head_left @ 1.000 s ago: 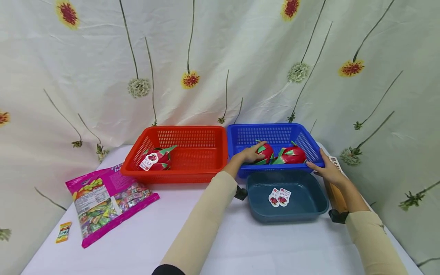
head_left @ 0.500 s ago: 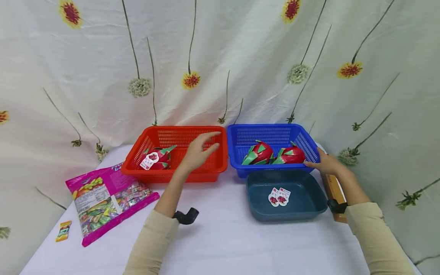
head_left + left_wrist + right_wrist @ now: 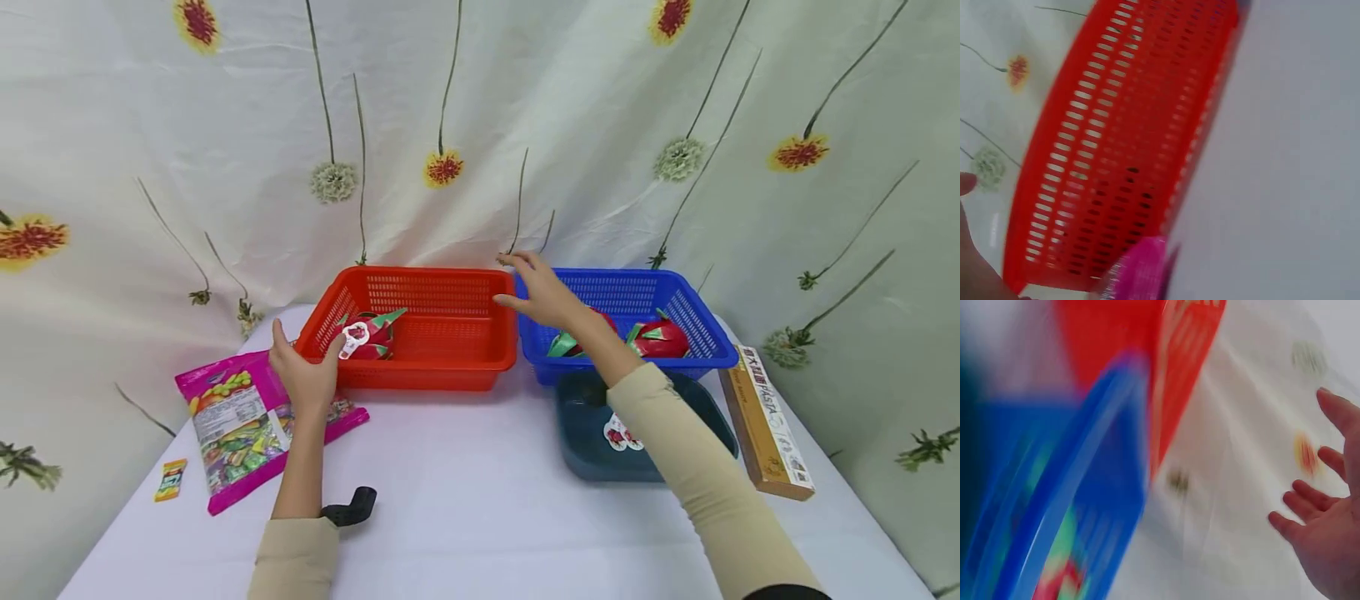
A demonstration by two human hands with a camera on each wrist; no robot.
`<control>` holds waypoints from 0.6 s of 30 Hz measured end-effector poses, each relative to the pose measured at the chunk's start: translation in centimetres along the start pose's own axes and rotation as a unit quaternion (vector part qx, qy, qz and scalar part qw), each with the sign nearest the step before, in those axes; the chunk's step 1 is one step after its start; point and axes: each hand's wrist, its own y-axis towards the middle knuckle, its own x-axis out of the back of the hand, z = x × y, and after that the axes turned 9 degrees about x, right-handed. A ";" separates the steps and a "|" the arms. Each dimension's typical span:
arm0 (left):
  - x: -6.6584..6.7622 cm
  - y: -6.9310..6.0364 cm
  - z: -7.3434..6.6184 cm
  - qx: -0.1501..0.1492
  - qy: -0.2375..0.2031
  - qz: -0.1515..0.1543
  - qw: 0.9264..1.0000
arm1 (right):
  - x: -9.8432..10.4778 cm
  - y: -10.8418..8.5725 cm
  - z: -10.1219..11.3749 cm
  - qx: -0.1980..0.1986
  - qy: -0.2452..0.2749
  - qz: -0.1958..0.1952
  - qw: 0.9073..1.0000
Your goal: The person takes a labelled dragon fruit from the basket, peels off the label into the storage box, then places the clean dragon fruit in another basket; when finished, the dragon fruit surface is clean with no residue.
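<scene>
My left hand (image 3: pixel 303 375) is at the left end of the red basket (image 3: pixel 442 377), fingers spread, above a pink candy bag (image 3: pixel 240 425). Whether it touches the rim is unclear. Inside that basket lies a dragon fruit (image 3: pixel 382 337) with a white tag (image 3: pixel 354 337). My right hand (image 3: pixel 543 292) hovers over where the red and blue baskets meet, fingers apart and holding nothing; the right wrist view also shows it spread. The blue basket (image 3: pixel 701 365) contains two dragon fruits, one (image 3: pixel 660 340) in plain sight, the other (image 3: pixel 562 344) partly behind my right forearm.
In front of the blue basket stands a dark teal basin (image 3: pixel 581 462) with dragon fruit stickers (image 3: pixel 618 433), partly hidden by my right sleeve. A pasta box (image 3: pixel 761 433) lies at the right. One small wrapped candy (image 3: pixel 171 480) is at the far left. A flowered curtain hangs behind.
My left hand let go of a dragon fruit in the blue basket and moved left to the red basket's end. My right hand left the blue basket's right rim and moved left. The view shifted slightly.
</scene>
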 end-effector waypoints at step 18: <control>-1.6 0.5 5.3 -0.045 -0.099 0.021 0.994 | -14.2 13.7 7.3 0.061 0.071 0.148 0.985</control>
